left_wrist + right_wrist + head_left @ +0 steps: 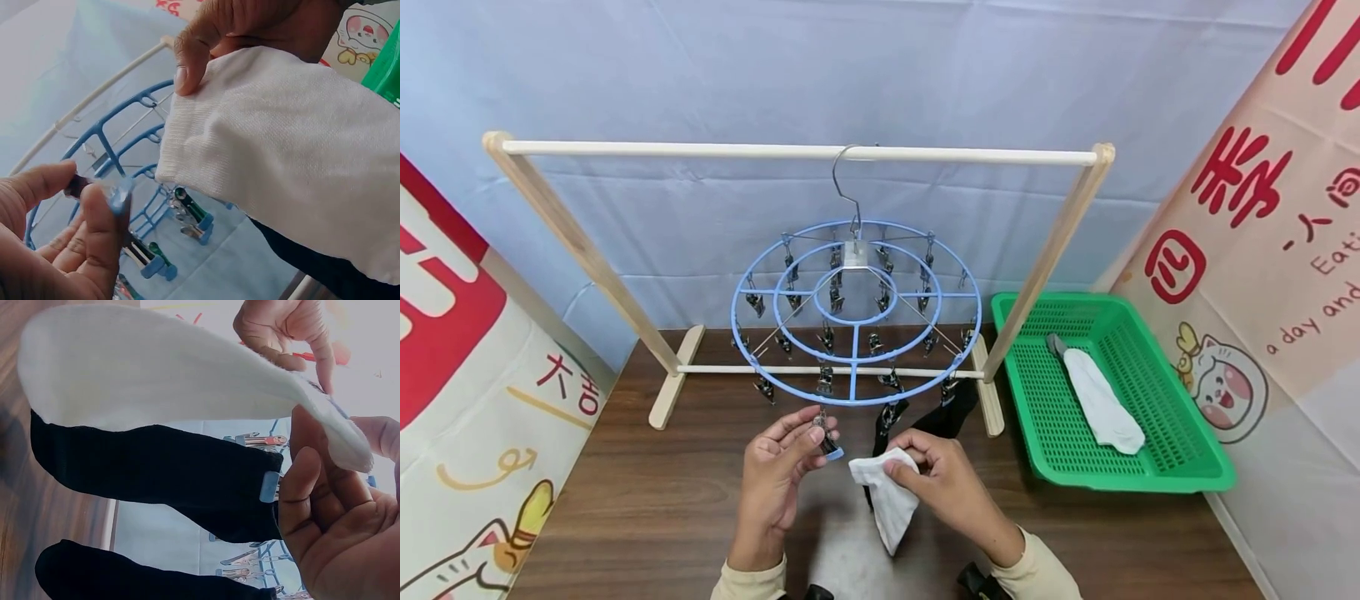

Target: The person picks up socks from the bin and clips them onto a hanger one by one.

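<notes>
From the head view, looks partly done, by judgement. Hanging already beneath the round hanger (854,342): a black sock (953,412) and a second black sock (881,435). Not yet clipped: the white sock (892,504), pinched near the cuff between thumb and fingers of the right hand (951,475), just below the hanger's near edge. Pinching a small clip (825,437) with the fingers of the left hand (778,475), apart from the sock. Left lying in the green basket (1138,482): another pale sock (1101,400), grey at one end; cannot tell whether one piece or two. Hung over the counter (625,500) from a smooth wooden stand (1052,258), in blue rings, apparently plastic.

From the left wrist view, finely knitted and soft, with a ribbed cuff facing the blue-tipped clip. Too blurred to tell whether squeezed wide.

From the right wrist view, stretched out long and flat in white, round at the toe, folding at the pinched cuff. Below, dense and matte in black, gripped at the top by a blue-tipped clip.
</notes>
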A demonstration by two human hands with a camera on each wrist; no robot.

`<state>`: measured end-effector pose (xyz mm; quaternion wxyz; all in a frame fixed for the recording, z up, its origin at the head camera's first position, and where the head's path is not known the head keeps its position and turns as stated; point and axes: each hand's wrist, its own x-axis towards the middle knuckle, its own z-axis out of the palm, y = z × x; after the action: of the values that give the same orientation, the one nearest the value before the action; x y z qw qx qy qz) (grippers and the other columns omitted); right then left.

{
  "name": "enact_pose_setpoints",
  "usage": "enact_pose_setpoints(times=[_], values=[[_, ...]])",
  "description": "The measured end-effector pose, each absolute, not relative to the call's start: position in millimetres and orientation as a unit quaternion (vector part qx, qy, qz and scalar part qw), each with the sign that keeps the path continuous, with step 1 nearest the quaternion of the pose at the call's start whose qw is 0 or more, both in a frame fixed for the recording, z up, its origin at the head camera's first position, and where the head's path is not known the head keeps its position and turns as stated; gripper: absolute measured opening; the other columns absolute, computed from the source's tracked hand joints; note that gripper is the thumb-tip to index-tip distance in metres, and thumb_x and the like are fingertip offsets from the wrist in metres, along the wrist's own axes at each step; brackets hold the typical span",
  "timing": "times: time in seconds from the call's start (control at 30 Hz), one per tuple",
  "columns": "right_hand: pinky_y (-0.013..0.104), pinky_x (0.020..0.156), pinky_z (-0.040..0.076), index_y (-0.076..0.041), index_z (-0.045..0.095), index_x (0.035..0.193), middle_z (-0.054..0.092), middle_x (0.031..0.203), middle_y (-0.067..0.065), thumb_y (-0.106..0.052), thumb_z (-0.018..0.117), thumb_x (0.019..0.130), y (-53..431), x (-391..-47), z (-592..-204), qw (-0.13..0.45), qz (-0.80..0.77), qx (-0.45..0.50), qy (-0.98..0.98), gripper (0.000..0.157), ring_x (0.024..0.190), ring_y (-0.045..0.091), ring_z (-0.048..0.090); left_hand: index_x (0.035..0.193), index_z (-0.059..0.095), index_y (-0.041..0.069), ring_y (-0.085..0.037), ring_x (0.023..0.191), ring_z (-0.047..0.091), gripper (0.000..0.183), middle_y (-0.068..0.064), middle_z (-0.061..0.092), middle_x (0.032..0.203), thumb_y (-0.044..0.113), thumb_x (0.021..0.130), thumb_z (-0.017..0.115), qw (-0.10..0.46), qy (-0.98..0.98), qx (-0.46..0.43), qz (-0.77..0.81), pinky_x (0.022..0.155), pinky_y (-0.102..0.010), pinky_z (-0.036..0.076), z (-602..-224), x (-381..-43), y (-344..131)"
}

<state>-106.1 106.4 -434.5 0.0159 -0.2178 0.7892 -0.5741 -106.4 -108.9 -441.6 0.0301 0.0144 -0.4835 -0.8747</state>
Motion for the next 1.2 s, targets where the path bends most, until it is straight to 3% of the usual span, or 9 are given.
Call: enact_pose_setpoints(times=[0.23, 0.43, 0.67, 0.9, 1.07, 1.2], values=[[0.02, 0.048, 0.041, -0.009, 0.066, 0.091, 0.059, 0.068, -0.006, -0.006, 0.069, 0.088, 107.0, -106.4, -435.2, 0.022, -0.573, -0.216, 0.79, 0.005, 0.057, 0.003, 0.05, 0.112, 0.059, -0.012, -0.023, 0.087, 0.07, 0.025, -0.015, 0.072, 0.091, -0.007, 0.088, 0.062, -0.022, -0.495, 0.042, -0.868, 0.071, -0.027, 0.057, -443.7, -108.8, -106.4], [0.02, 0.049, 0.042, -0.01, 0.066, 0.09, 0.059, 0.068, -0.006, -0.012, 0.07, 0.089, 108.6, -107.4, -435.8, 0.02, -0.567, -0.221, 0.793, 0.004, 0.057, 0.003, 0.05, 0.104, 0.063, -0.005, -0.021, 0.087, 0.069, 0.014, -0.012, 0.071, 0.092, -0.005, 0.09, 0.061, -0.021, -0.514, 0.017, -0.858, 0.074, -0.029, 0.057, -444.7, -109.7, -105.1], [0.02, 0.048, 0.042, -0.011, 0.067, 0.09, 0.061, 0.071, -0.007, -0.011, 0.07, 0.089, 109.0, -109.0, -439.1, 0.015, -0.559, -0.221, 0.799, 0.004, 0.057, 0.003, 0.051, 0.11, 0.057, -0.016, -0.018, 0.084, 0.069, 0.023, -0.01, 0.071, 0.092, -0.002, 0.093, 0.059, -0.013, -0.547, -0.018, -0.837, 0.07, -0.027, 0.056, -443.6, -108.9, -103.1], [0.02, 0.049, 0.041, -0.011, 0.067, 0.09, 0.059, 0.069, -0.007, -0.013, 0.07, 0.089, 108.4, -108.7, -438.8, 0.018, -0.559, -0.218, 0.799, 0.004, 0.057, 0.003, 0.049, 0.095, 0.063, 0.0, -0.011, 0.075, 0.068, 0.007, -0.005, 0.07, 0.085, -0.004, 0.093, 0.057, 0.053, -0.557, -0.025, -0.828, 0.053, -0.019, 0.049, -443.0, -108.0, -96.9], [0.019, 0.047, 0.037, -0.011, 0.067, 0.09, 0.051, 0.061, -0.01, -0.012, 0.07, 0.089, 106.6, -109.3, -439.8, 0.014, -0.562, -0.222, 0.797, 0.004, 0.054, 0.002, 0.046, 0.087, 0.061, -0.001, -0.008, 0.067, 0.064, 0.009, -0.003, 0.069, 0.076, -0.008, 0.091, 0.058, 0.109, -0.561, -0.039, -0.82, 0.047, -0.016, 0.042, -442.0, -107.5, -88.3], [0.017, 0.047, 0.037, -0.01, 0.067, 0.09, 0.054, 0.062, -0.009, -0.011, 0.07, 0.089, 103.4, -109.4, -441.2, 0.012, -0.566, -0.23, 0.791, 0.004, 0.054, 0.001, 0.047, 0.083, 0.061, 0.0, -0.007, 0.063, 0.062, 0.012, -0.003, 0.068, 0.072, -0.009, 0.091, 0.058, 0.14, -0.55, -0.053, -0.822, 0.046, -0.015, 0.039, -441.4, -106.3, -81.7]])
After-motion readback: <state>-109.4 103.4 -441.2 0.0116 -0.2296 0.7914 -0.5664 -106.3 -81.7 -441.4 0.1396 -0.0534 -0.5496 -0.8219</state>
